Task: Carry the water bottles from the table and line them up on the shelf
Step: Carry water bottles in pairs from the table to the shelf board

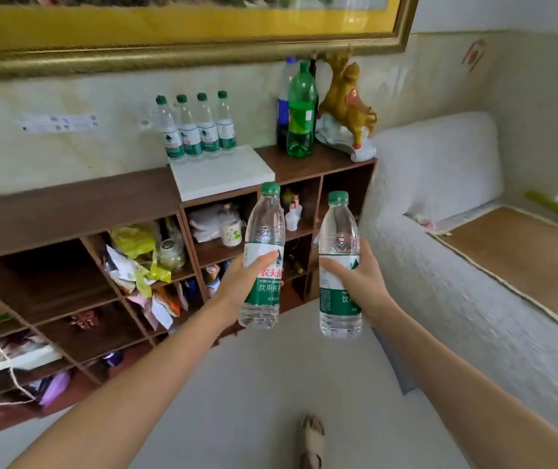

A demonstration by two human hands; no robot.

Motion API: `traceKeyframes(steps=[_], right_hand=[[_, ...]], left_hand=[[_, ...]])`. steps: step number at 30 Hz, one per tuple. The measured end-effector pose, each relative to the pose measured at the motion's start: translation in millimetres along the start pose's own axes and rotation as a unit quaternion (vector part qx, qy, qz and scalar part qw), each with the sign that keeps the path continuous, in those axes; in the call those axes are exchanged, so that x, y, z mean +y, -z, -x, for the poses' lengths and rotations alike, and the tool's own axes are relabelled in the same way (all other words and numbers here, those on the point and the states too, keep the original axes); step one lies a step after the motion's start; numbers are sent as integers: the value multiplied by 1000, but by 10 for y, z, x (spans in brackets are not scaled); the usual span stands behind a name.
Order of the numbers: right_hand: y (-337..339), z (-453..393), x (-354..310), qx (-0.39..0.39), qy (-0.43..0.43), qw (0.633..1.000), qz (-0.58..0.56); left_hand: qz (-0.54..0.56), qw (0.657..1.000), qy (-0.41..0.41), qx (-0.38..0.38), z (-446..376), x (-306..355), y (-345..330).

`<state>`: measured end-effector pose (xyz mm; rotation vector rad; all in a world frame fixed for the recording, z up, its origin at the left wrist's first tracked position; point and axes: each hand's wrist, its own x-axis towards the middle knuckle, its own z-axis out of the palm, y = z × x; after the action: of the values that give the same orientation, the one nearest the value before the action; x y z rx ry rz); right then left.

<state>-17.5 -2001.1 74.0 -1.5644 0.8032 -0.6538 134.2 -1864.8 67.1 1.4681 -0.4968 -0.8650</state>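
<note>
Left hand (242, 282) grips bottle (264, 255), right hand (360, 279) grips second bottle (338, 265), both upright; row (196, 130) on shelf (67, 204) lies far-left, left hand nearer.

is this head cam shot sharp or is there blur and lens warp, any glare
Head view: strong wide-angle warp bows the gold picture frame and the shelf top; edges smear, centre is sharper. The bottle in the left hand shows a readable label, the four shelved water bottles look softer. Soft, even light; faint glare on the green soda bottle.
</note>
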Motion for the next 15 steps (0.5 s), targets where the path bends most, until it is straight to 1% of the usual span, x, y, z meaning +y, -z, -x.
traceKeyframes(steps=[3,7,10,12,15], right_hand=[[-235,-831,29,-35,14,999,13],[-616,-1955,-101,-99,15,995,28],[-923,-2634,-239,-135,31,990,32],[-1186,-3028,-319,-156,24,987,31],[-1619,-3590,-385,-185,28,982,35]], left_hand=[[-12,999,-18,36,-652,134,172],[-4,993,-22,114,-1468,386,448],[3,984,-28,174,-1920,572,674],[15,977,-24,212,-2211,635,894],[29,967,-32,252,-2688,728,1263]])
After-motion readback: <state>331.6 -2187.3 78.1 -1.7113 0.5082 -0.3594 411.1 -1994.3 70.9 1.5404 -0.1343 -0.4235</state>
